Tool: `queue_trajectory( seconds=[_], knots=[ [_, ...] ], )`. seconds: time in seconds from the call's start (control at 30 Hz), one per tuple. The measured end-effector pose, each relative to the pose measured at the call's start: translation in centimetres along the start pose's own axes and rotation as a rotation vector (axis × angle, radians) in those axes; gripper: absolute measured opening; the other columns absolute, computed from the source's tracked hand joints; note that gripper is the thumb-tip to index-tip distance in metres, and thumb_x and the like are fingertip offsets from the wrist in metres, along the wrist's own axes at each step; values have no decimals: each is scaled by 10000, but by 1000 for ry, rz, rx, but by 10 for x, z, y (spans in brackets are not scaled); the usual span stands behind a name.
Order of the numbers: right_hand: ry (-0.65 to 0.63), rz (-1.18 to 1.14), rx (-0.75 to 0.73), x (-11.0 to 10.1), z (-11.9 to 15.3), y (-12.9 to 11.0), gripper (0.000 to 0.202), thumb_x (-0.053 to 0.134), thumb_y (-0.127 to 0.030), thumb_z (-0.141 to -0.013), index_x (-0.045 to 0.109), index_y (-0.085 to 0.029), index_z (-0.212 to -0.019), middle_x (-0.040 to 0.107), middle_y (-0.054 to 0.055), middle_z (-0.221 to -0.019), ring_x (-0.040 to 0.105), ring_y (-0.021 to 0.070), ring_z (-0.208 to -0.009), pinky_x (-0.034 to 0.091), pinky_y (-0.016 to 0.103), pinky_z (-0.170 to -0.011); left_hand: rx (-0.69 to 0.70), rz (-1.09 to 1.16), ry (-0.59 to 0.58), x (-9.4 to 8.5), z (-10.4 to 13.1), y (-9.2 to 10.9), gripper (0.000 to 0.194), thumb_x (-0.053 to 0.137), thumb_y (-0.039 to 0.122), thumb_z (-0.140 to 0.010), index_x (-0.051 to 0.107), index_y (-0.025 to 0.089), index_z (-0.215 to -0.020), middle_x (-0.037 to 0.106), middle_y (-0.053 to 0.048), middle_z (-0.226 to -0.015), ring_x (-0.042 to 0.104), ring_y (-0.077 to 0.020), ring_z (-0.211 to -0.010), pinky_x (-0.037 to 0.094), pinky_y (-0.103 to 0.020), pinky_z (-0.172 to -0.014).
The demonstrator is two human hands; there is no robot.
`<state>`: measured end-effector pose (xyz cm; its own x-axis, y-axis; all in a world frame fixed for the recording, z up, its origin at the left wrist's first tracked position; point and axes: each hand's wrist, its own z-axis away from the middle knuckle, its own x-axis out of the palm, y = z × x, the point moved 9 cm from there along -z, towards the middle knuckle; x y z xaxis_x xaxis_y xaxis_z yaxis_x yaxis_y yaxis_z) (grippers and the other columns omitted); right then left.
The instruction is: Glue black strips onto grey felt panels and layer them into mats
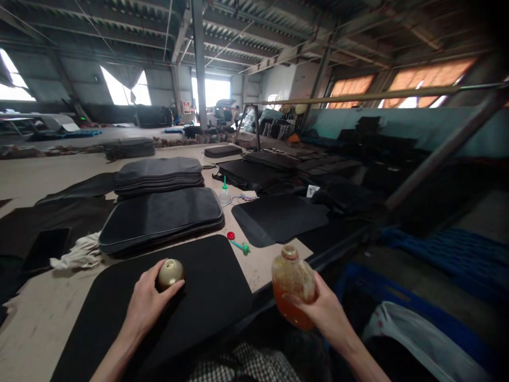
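My left hand (149, 294) is wrapped round a rounded olive-coloured container (172, 273) with a small hole in its top, over a black panel (207, 286). On the right, past the table edge, my right hand (320, 307) grips a clear bottle (292, 286) with amber liquid inside and no cap on its neck. A red cap (231, 235) and a green nozzle (240, 246) lie on the table between the panels. Behind them stands a small clear bottle (225, 195) with a green tip.
Stacked black padded pieces (163, 217) lie at the back left, beside white gloves (81, 252) and a dark phone (46, 248). Another black panel (278, 217) lies right of centre. A white container (413, 329) and a blue pallet (441, 260) are at the right.
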<state>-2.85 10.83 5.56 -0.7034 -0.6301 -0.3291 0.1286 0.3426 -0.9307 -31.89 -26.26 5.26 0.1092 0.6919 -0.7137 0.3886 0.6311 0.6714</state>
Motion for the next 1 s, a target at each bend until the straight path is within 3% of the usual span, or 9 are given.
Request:
queue_trajectory(
  seconds=[0.07, 0.13, 0.3, 0.43, 0.57, 0.7, 1.0],
  knots=[
    [-2, 40, -24, -8, 1, -2, 745, 893, -477, -707, 577, -235, -1337, 683, 75, -1267, 650, 343, -1165, 516, 477, -1067, 12, 147, -34, -4, 10, 23, 718, 751, 624, -740, 559, 275, -1337, 640, -83, -1354, 614, -336, -1259, 442, -514, -1135],
    [-16, 57, -37, -15, 1, -7, 773, 902, -468, -709, 559, -246, -1365, 673, 69, -1281, 645, 335, -1170, 493, 481, -1090, 14, 365, -176, 7, 21, 53, 715, 779, 548, -757, 528, 290, -1374, 637, -61, -1378, 641, -301, -1237, 483, -466, -1115],
    [-139, 98, -64, -28, 2, -26, 736, 868, -445, -755, 546, -242, -1385, 656, 71, -1297, 659, 312, -1136, 542, 435, -1026, 106, 664, -580, 70, 56, 140, 659, 825, 418, -757, 566, 326, -1356, 562, -40, -1475, 634, -266, -1249, 557, -389, -1040],
    [-228, 325, -205, -44, 2, -40, 607, 779, -413, -874, 535, -256, -1407, 607, 67, -1363, 608, 288, -1213, 497, 417, -1070, 166, 683, -743, 126, 79, 182, 648, 857, 379, -710, 609, 292, -1303, 663, -60, -1328, 666, -281, -1181, 553, -428, -1034],
    [-252, 569, -319, -62, 4, -46, 544, 678, -337, -941, 484, -251, -1441, 586, 86, -1382, 579, 286, -1243, 482, 428, -1061, 174, 711, -742, 163, 88, 197, 685, 887, 347, -666, 607, 267, -1286, 676, -73, -1314, 660, -284, -1188, 539, -430, -1037],
    [-255, 741, -448, -73, 8, -53, 535, 579, -216, -949, 438, -262, -1464, 582, 88, -1384, 565, 277, -1249, 466, 435, -1041, 192, 718, -733, 183, 91, 199, 653, 895, 356, -667, 612, 268, -1249, 684, -63, -1286, 671, -266, -1153, 546, -413, -1010],
    [-304, 917, -615, -78, 17, -64, 580, 493, -206, -935, 401, -227, -1507, 574, 121, -1397, 560, 320, -1240, 440, 493, -1034, 295, 653, -708, 193, 94, 202, 665, 882, 382, -700, 601, 271, -1292, 679, -64, -1295, 658, -267, -1173, 519, -415, -1031]
  ],
)
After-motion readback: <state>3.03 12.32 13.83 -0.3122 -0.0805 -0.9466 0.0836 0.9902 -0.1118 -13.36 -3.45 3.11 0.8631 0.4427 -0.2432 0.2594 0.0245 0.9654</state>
